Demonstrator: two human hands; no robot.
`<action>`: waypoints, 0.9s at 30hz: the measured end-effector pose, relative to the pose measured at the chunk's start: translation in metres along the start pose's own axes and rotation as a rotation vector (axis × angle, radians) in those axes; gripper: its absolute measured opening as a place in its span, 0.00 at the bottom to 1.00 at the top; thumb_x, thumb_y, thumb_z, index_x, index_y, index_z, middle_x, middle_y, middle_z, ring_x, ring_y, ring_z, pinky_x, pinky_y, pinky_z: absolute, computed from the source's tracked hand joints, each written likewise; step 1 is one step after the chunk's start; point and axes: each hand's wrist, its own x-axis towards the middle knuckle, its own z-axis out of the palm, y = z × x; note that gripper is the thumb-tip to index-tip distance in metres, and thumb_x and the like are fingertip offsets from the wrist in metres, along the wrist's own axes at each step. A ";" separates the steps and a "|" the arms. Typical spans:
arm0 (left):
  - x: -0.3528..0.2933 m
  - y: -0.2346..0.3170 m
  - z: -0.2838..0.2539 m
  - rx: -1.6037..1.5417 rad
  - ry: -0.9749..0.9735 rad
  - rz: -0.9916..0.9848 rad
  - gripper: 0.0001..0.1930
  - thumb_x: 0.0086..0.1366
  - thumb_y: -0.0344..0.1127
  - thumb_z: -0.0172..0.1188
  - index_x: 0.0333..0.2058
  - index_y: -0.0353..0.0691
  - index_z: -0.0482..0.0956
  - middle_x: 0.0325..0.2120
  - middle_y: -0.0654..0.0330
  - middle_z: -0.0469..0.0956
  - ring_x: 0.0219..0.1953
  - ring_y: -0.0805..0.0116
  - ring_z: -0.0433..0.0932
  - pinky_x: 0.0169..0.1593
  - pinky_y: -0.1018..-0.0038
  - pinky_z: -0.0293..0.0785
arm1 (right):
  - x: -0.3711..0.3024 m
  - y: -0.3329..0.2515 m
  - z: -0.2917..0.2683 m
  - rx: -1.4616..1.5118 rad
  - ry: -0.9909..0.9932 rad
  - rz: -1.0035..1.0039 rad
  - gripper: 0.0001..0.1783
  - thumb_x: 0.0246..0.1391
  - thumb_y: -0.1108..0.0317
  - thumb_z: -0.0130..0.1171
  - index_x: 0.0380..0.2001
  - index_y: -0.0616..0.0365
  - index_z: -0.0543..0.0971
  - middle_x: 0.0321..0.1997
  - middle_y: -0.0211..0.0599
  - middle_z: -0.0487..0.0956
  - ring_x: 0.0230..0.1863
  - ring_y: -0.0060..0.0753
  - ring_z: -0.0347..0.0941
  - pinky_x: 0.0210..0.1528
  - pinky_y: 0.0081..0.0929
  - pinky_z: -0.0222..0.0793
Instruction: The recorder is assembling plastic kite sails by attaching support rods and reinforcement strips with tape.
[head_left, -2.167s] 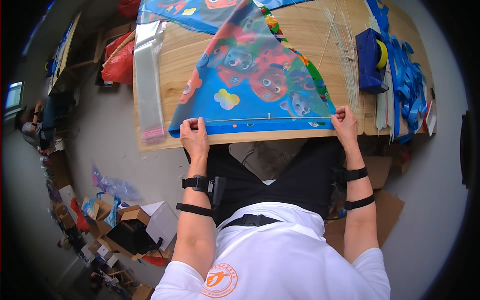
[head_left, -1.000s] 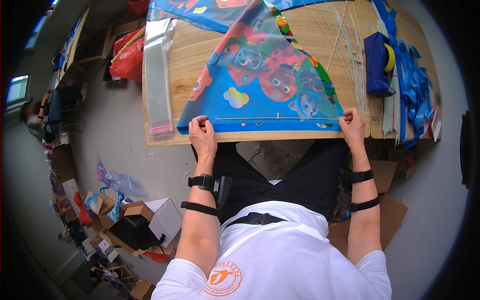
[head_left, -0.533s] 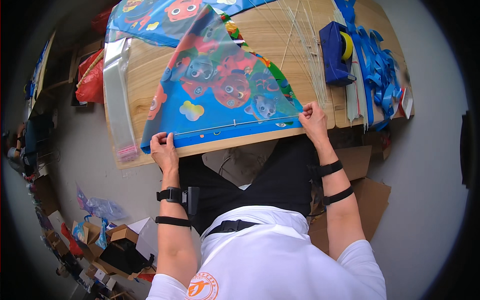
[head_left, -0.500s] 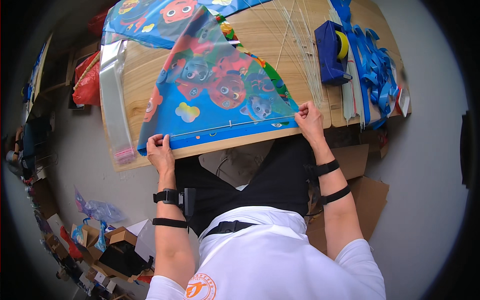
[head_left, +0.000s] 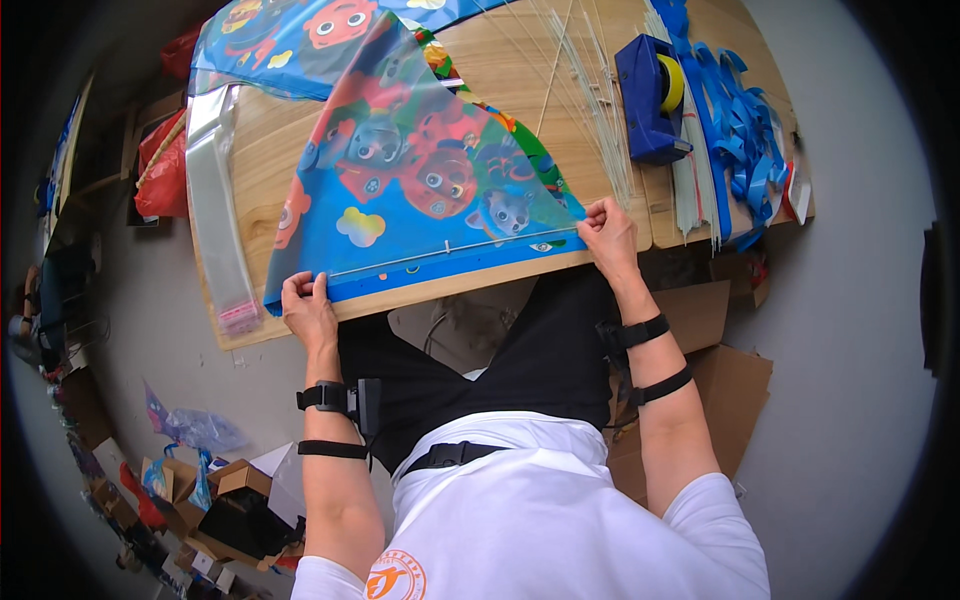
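Observation:
A triangular blue kite with printed cartoon characters lies on the wooden table, its wide lower edge toward me. Along that edge runs a thin pale rod with a small fitting near its middle. My left hand pinches the kite's lower left corner, at the rod's left end. At the lower right corner, my right hand has thumb and fingers closed on the kite's edge by the rod's other end. The fingers hide both rod ends.
Clear plastic sleeves lie at the table's left. Another printed blue sheet covers the far left. Thin loose rods, a blue tape dispenser and blue ribbons are on the right. Cardboard boxes stand beside my legs.
The whole scene sits slightly further left in the view. Both hands keep their places at the kite's lower corners.

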 end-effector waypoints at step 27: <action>0.004 -0.001 -0.010 -0.060 -0.040 -0.049 0.10 0.62 0.33 0.63 0.40 0.36 0.77 0.26 0.65 0.74 0.23 0.78 0.71 0.27 0.80 0.70 | -0.010 -0.005 -0.001 0.018 -0.004 -0.001 0.08 0.44 0.78 0.59 0.31 0.63 0.74 0.30 0.41 0.78 0.31 0.40 0.77 0.39 0.32 0.73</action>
